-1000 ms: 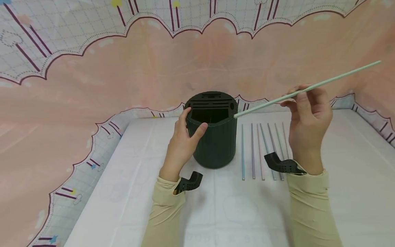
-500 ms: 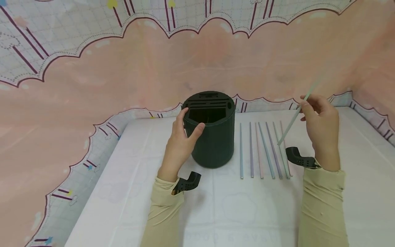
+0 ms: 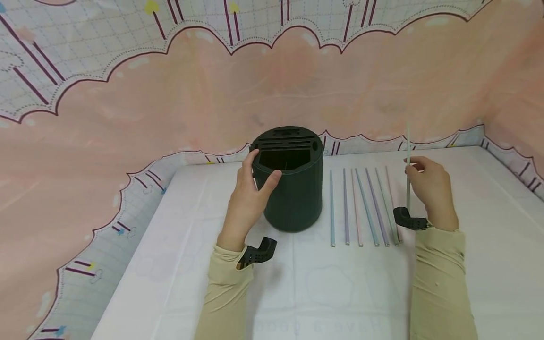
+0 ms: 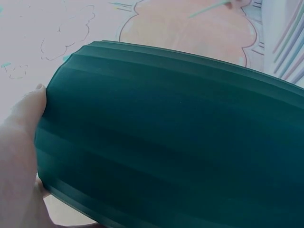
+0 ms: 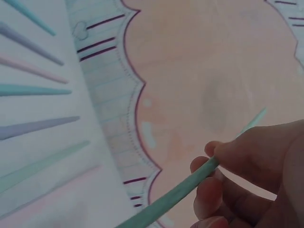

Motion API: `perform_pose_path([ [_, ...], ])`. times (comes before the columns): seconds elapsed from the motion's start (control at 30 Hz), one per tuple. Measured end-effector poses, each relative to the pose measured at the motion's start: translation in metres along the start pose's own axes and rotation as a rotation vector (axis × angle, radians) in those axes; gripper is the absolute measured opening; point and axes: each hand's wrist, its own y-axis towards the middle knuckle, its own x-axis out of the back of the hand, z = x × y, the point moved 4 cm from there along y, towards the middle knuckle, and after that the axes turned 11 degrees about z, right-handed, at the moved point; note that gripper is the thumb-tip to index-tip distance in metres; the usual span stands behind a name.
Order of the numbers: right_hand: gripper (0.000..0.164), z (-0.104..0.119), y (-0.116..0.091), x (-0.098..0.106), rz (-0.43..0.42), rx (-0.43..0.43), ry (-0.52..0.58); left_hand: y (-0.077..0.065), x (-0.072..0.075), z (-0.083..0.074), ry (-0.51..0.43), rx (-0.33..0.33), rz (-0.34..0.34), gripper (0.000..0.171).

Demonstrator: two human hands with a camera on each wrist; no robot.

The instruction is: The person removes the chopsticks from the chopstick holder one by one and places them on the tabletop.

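Note:
A dark green, ribbed utensil holder [image 3: 293, 203] stands upright on the white-covered table, with slots and a wide opening in its top. My left hand [image 3: 248, 203] grips its left side at the rim, thumb over the front edge. The left wrist view is mostly filled by the holder's green wall [image 4: 166, 133]. To the right, my right hand [image 3: 433, 189] pinches a pale green chopstick [image 5: 175, 194] between thumb and fingers. In the head view the chopstick is upright, right of the laid-out row; its lower end is hidden behind the black wrist mount.
Several pastel chopsticks [image 3: 346, 208] in blue, purple, pink and green lie roughly side by side on the table between the holder and my right hand. A peach cloth [image 3: 204, 99] with scalloped edging hangs behind the table [image 3: 170, 264].
My right hand has moved away from the holder to the right and down. The chopstick has swung from a slanted position to upright. My left hand stays on the holder.

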Motion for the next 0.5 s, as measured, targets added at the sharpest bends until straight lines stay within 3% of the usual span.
perform_pose_path([
  [0.2,0.044,-0.020,0.006,-0.014,0.093,-0.023,0.002,-0.002,-0.001,-0.001,-0.008,0.000,0.000,0.071],
  [0.5,0.040,-0.042,0.011,-0.031,0.119,-0.059,-0.005,-0.003,-0.003,0.001,-0.009,-0.001,-0.003,0.071],
])
